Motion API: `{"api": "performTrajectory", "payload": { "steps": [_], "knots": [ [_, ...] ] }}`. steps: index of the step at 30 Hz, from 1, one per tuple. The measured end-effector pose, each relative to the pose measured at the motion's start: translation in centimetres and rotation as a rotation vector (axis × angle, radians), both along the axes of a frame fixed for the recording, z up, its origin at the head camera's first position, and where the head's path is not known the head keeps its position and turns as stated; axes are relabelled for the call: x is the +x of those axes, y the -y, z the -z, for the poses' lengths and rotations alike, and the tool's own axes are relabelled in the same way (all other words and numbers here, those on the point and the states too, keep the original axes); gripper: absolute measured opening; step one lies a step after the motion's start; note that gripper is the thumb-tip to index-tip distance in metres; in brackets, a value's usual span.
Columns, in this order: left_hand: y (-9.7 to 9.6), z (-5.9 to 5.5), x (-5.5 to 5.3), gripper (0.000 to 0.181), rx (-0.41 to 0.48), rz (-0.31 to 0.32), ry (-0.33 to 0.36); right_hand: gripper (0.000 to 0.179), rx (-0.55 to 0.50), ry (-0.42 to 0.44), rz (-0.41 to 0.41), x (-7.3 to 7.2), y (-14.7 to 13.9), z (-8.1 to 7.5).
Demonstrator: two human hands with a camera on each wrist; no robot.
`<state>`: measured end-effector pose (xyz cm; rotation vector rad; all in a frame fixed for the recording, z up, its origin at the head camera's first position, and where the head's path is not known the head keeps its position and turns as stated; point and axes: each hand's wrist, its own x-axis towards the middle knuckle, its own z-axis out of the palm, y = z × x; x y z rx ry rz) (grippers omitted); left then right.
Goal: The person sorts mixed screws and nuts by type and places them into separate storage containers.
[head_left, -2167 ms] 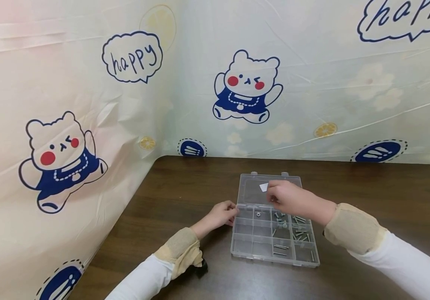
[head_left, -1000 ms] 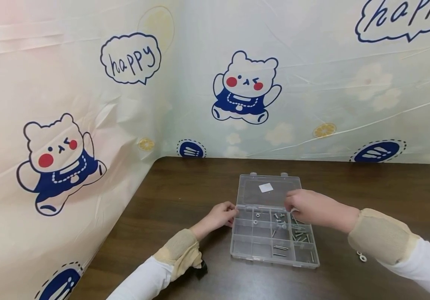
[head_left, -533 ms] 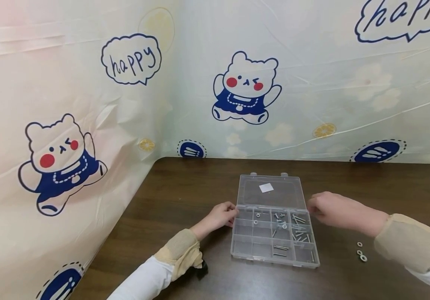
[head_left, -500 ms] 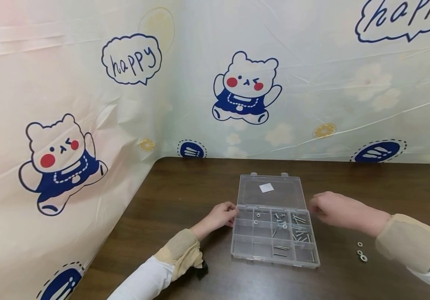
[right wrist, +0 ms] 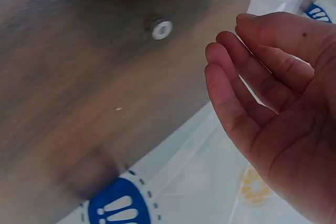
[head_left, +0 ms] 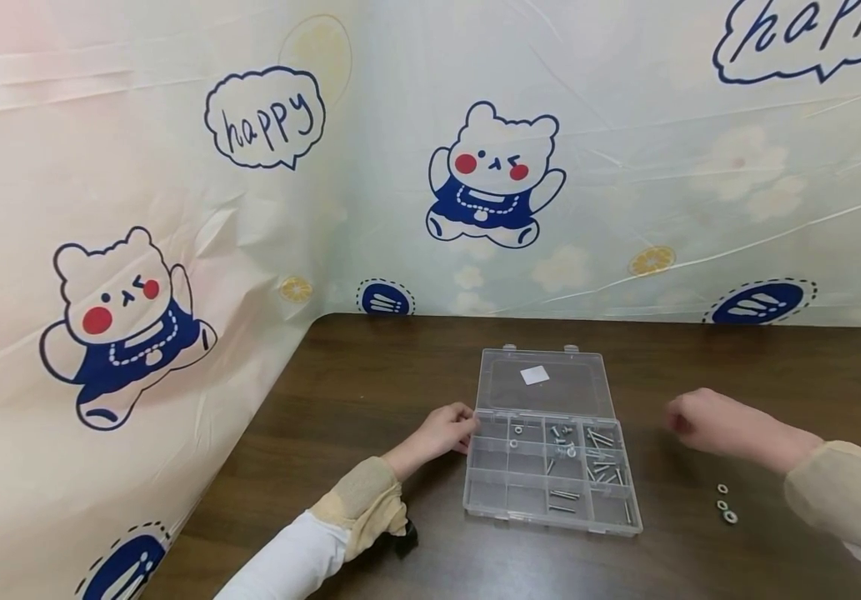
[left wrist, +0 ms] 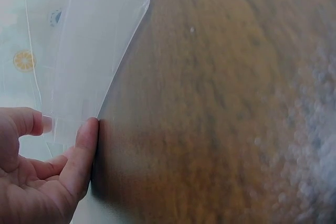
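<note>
An open clear plastic compartment box [head_left: 486, 492] lies on the table, its lid [head_left: 498, 383] folded back. My left hand [head_left: 447, 428] pinches the box's left side; the left wrist view has the thumb on the wall's edge and fingertips low against it. Screws [head_left: 604, 465] fill the right-hand compartments, and several bolts [head_left: 556, 433] lie one column over. A small ring [head_left: 518, 430] and another one sit towards the left. My right hand [head_left: 718, 425] hovers right of the box, fingers loosely bent and holding nothing in the right wrist view.
Three small metal rings [head_left: 723, 505], nuts or washers, lie on the brown table [head_left: 385, 367] below my right hand. A white paper label [head_left: 534, 375] is on the lid. Printed cloth [head_left: 625, 167] hangs behind and at the left.
My right hand has moved from above the lid to the right, away from the box. A second ring now shows in the box; the table rings have come into sight. My left hand stays put.
</note>
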<state>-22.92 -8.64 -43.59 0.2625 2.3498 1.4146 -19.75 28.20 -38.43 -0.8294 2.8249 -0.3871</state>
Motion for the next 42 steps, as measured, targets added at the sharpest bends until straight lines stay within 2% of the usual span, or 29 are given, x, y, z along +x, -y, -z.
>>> {"api": "performTrajectory", "payload": {
  "steps": [10, 11, 17, 18, 21, 26, 32, 37, 42],
  "knots": [
    [0.0, 0.0, 0.1, 0.021, 0.009, -0.001, -0.004, 0.016, 0.009, 0.005, 0.048, 0.0, -1.7, 1.5],
    [0.2, 0.7, -0.3, 0.022, 0.033, 0.02, -0.03, 0.016, 0.006, -0.001, 0.046, 0.0, -1.9, 1.8],
    [0.2, 1.1, -0.5, 0.022, 0.033, 0.026, -0.029, 0.018, -0.01, -0.015, 0.045, 0.1, -2.3, 2.9],
    [0.0, 0.4, -0.2, 0.021, 0.009, 0.007, -0.004, 0.019, -0.008, -0.02, 0.046, 0.2, -2.3, 3.0],
    [-0.1, 0.4, -0.1, 0.02, 0.001, 0.005, -0.002, 0.02, -0.003, -0.039, 0.047, 0.3, -2.2, 3.2],
    [-0.1, 0.2, -0.1, 0.02, 0.001, 0.009, -0.002, 0.019, -0.019, -0.067, 0.045, 0.4, -1.9, 3.0],
    [0.0, 0.2, 0.0, 0.021, -0.002, 0.011, 0.0, 0.023, -0.097, -0.207, -0.007, 0.6, -0.9, 2.3],
    [0.0, 0.1, 0.1, 0.021, 0.014, 0.005, 0.001, 0.024, -0.116, -0.228, -0.01, 1.0, 0.5, 1.3],
    [0.0, 0.1, 0.0, 0.021, 0.014, -0.005, 0.001, 0.025, -0.192, -0.324, -0.08, 1.1, 1.6, 0.8]
  ]
}}
